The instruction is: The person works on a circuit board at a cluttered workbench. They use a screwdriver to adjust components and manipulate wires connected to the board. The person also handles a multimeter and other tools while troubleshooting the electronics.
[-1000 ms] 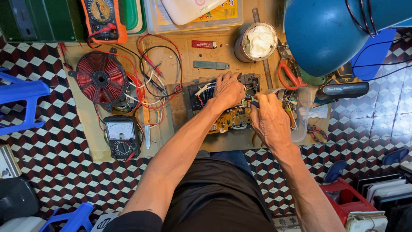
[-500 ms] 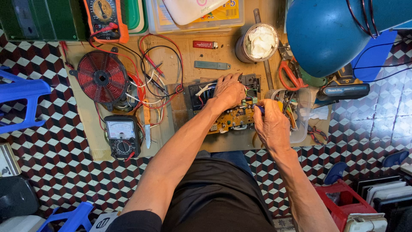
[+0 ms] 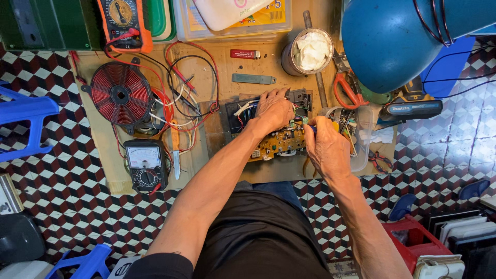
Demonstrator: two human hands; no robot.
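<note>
A yellow-brown circuit board (image 3: 279,143) lies on a low wooden work board (image 3: 227,62) on the floor, half over a black electronic unit (image 3: 238,114) with loose wires. My left hand (image 3: 274,109) rests flat on that unit, pressing it down. My right hand (image 3: 326,147) is closed around a small tool with a blue handle (image 3: 313,129), and the tool's tip touches the circuit board's right end. Which tool it is I cannot tell.
A red copper coil (image 3: 120,95), an analogue meter (image 3: 145,164), an orange multimeter (image 3: 123,20), a metal tin (image 3: 308,51), red-handled scissors (image 3: 348,92), a clear plastic tub (image 3: 361,134) and a cordless drill (image 3: 411,107) surround the work. A blue lamp shade (image 3: 392,39) hangs at upper right. Blue stools (image 3: 26,116) stand left.
My right hand has shifted slightly up and left, bringing the tool onto the board's right end. My left hand stays on the black unit.
</note>
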